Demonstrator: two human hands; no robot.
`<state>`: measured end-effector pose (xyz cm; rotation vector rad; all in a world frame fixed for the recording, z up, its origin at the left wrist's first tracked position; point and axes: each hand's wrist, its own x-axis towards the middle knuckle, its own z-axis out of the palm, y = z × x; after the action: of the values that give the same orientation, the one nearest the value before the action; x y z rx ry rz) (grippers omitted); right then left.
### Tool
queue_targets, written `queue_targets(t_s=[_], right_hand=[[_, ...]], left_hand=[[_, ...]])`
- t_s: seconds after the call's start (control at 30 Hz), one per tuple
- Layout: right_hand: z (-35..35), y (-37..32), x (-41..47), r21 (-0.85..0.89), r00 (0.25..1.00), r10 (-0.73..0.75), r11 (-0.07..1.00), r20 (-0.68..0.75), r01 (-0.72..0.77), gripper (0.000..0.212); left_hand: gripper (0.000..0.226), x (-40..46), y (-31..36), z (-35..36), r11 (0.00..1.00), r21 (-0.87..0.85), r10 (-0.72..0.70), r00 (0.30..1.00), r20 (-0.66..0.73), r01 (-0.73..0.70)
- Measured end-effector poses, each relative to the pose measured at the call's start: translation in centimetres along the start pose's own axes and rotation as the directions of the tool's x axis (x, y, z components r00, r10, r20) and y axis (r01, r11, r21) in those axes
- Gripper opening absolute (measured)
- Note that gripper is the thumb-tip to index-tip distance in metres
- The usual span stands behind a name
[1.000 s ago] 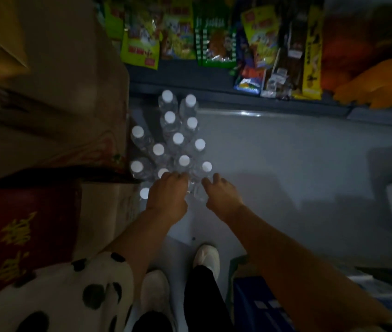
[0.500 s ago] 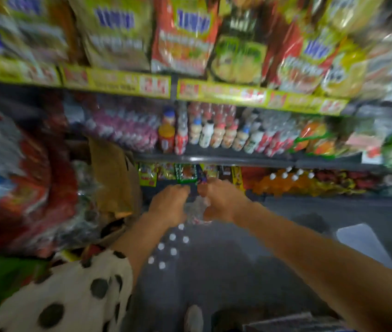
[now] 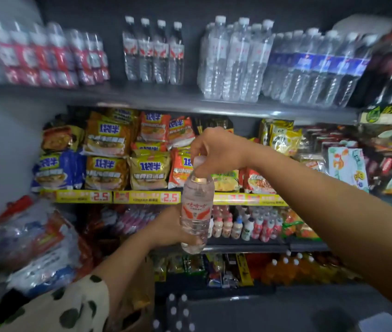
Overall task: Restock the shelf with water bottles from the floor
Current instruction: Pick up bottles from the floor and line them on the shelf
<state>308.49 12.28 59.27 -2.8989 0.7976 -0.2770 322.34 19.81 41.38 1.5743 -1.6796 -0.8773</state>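
Note:
A clear water bottle (image 3: 196,209) with a red and white label hangs upright in front of the snack shelves. My right hand (image 3: 216,152) pinches its cap and neck from above. My left hand (image 3: 170,227) grips its lower part from behind, with fingers curled under the base. The top shelf (image 3: 142,98) carries rows of water bottles; several with the same red label (image 3: 153,51) stand left of centre. More bottles (image 3: 177,312) with white caps stand on the floor at the bottom.
Taller clear bottles (image 3: 233,61) and blue-labelled bottles (image 3: 314,68) fill the right of the top shelf, and red-labelled packs (image 3: 49,56) the left. Noodle packets (image 3: 128,152) fill the shelf below, small drink bottles (image 3: 243,226) the one under it. Bagged goods (image 3: 27,240) bulge at left.
Both hands have lifted one bottle from the group on the floor up to shelf height. The view has swung up from the floor to the top shelves.

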Motion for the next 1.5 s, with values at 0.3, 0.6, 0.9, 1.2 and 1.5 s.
queue_targets(t_s=[0.3, 0.6, 0.9, 1.2, 1.5], right_hand=[[-7.0, 2.2, 5.3, 0.268, 0.990, -0.028, 0.961, -0.136, 0.063, 0.031], [-11.4, 4.2, 12.1, 0.237, 0.970, -0.142, 0.953, -0.195, 0.187, 0.041], [-16.3, 3.2, 19.4, 0.254, 0.906, -0.115, 0.939, -0.406, 0.233, 0.048], [-15.8, 3.6, 31.0, 0.271, 0.906, -0.042, 0.948, -0.420, 0.170, 0.032], [-11.8, 5.4, 43.4, 0.324, 0.930, 0.037, 0.942, -0.365, 0.090, 0.027]], left_hand=[[0.047, 4.5, 6.0, -9.1, 0.999, 0.039, 0.018, 0.984, -0.179, -0.012], [0.046, 8.1, 13.2, -18.3, 0.987, 0.155, -0.001, 0.954, -0.299, 0.049], [0.045, 11.1, 16.4, -25.8, 0.982, 0.169, -0.007, 0.908, -0.419, 0.085], [0.040, 17.3, 12.5, -33.3, 0.981, 0.157, -0.016, 0.863, -0.505, 0.110], [0.038, 24.1, 5.1, -40.2, 0.983, 0.138, -0.044, 0.896, -0.443, 0.117]])
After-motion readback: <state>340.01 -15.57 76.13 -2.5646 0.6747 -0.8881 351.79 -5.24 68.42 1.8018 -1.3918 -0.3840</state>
